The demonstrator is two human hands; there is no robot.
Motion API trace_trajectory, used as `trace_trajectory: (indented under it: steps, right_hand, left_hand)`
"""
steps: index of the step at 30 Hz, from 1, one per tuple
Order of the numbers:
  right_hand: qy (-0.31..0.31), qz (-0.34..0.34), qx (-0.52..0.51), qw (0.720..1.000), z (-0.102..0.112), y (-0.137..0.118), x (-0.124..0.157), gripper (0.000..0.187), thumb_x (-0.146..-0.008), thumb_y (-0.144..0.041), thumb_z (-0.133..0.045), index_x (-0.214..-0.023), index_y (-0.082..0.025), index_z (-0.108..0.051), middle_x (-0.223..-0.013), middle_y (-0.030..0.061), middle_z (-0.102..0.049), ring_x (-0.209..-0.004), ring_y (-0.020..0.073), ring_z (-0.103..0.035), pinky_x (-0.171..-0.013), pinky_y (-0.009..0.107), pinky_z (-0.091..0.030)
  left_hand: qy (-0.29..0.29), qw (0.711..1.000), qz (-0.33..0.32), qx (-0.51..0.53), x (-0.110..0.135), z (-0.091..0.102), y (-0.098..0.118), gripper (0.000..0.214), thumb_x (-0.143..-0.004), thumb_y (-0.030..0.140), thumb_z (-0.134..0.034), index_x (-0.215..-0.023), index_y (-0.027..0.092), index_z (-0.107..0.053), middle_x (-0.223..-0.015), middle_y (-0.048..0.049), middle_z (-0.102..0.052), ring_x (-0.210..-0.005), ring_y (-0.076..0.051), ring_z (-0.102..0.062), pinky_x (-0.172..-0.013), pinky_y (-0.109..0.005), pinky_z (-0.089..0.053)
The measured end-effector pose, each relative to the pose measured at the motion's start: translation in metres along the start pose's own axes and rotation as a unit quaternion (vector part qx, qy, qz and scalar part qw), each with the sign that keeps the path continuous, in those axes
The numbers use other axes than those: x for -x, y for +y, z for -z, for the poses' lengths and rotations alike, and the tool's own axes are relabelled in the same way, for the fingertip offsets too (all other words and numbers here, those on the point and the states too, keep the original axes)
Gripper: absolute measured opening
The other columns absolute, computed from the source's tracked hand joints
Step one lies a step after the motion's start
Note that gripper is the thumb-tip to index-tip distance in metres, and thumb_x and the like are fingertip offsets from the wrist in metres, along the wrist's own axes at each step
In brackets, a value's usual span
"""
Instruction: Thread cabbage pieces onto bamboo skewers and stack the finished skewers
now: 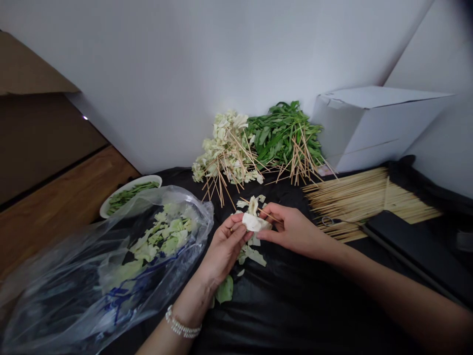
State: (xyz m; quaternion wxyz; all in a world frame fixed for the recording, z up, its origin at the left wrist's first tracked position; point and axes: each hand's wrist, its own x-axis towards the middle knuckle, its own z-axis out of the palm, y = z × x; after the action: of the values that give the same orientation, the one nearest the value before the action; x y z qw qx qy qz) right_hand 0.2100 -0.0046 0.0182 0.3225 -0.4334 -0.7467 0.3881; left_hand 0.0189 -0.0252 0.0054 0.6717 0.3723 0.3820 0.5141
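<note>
A pale cabbage piece (254, 223) is pinched between the thumb and fingers of my left hand (228, 239). My right hand (290, 229) grips a thin wooden skewer (270, 215) that carries more cabbage at its far end. The right thumb also meets the edge of the pale piece. Whether the skewer's tip has gone through that piece is hidden. Loose cabbage scraps (253, 255) lie on the black cover below my hands, and a greener leaf (224, 290) sits by my left wrist.
A clear plastic bag (84, 276) with cabbage leaves (166, 236) lies at left, before a white bowl (105, 209) of green pieces. Skewered cabbage (225, 133) and leafy greens (281, 128) are piled by the wall. Bare skewers (347, 197), a black case (414, 251) and a white box (369, 123) stand right.
</note>
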Motion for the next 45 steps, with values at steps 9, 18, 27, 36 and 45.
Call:
trace_trajectory:
  steps: [9, 18, 27, 36, 45]
  right_hand:
    - [0.002, 0.024, 0.014, 1.000, -0.003, -0.003, 0.002, 0.011, -0.080, -0.030, -0.062, -0.079, -0.020, -0.057, -0.063, -0.0053, -0.052, -0.055, 0.0086, -0.038, -0.049, 0.022, -0.027]
    - [0.065, 0.015, 0.190, 0.980, -0.018, -0.006, 0.009, 0.011, -0.084, -0.029, -0.056, -0.078, -0.021, -0.053, -0.066, -0.0041, -0.059, -0.057, 0.0110, -0.051, -0.055, 0.025, -0.025]
    - [0.140, 0.187, 0.385, 0.893, -0.039, 0.002, 0.020, 0.014, -0.093, -0.019, -0.045, -0.085, -0.019, -0.056, -0.070, 0.0007, -0.064, -0.056, 0.0132, -0.054, -0.052, 0.029, -0.022]
    - [0.177, 0.319, 0.482, 0.797, -0.034, -0.012, 0.024, 0.021, -0.095, -0.013, -0.045, -0.080, -0.019, -0.058, -0.063, -0.0007, -0.057, -0.052, 0.0137, -0.050, -0.053, 0.032, -0.025]
    - [0.068, 0.166, 0.292, 0.939, -0.016, -0.007, 0.015, 0.023, -0.100, -0.036, -0.044, -0.096, -0.018, -0.058, -0.083, 0.0009, -0.069, -0.071, 0.0133, -0.062, -0.057, 0.027, -0.029]
  left_hand:
    - [-0.013, 0.994, -0.022, -0.108, 0.001, 0.002, 0.000, 0.035, -0.068, 0.023, -0.083, -0.095, 0.018, -0.061, -0.078, -0.0009, -0.072, -0.066, -0.011, -0.065, -0.067, -0.022, -0.052]
    - [0.055, 0.981, -0.077, -0.172, 0.001, -0.005, -0.007, 0.034, -0.063, 0.026, -0.084, -0.085, 0.018, -0.060, -0.071, 0.0016, -0.069, -0.059, -0.011, -0.063, -0.058, -0.021, -0.050]
    - [0.077, 0.976, -0.079, -0.188, 0.004, -0.003, -0.007, 0.035, -0.060, 0.026, -0.085, -0.084, 0.018, -0.060, -0.064, 0.0044, -0.064, -0.050, -0.010, -0.054, -0.047, -0.020, -0.047]
    - [0.076, 0.996, 0.036, -0.016, 0.005, -0.003, -0.006, 0.039, -0.052, 0.029, -0.092, -0.080, 0.015, -0.068, -0.063, 0.0025, -0.065, -0.050, -0.006, -0.056, -0.048, -0.014, -0.045]
    - [0.017, 0.994, 0.006, -0.106, 0.003, 0.002, 0.002, 0.023, -0.065, 0.032, -0.086, -0.075, 0.016, -0.073, -0.059, 0.0028, -0.064, -0.047, -0.004, -0.050, -0.048, -0.014, -0.043]
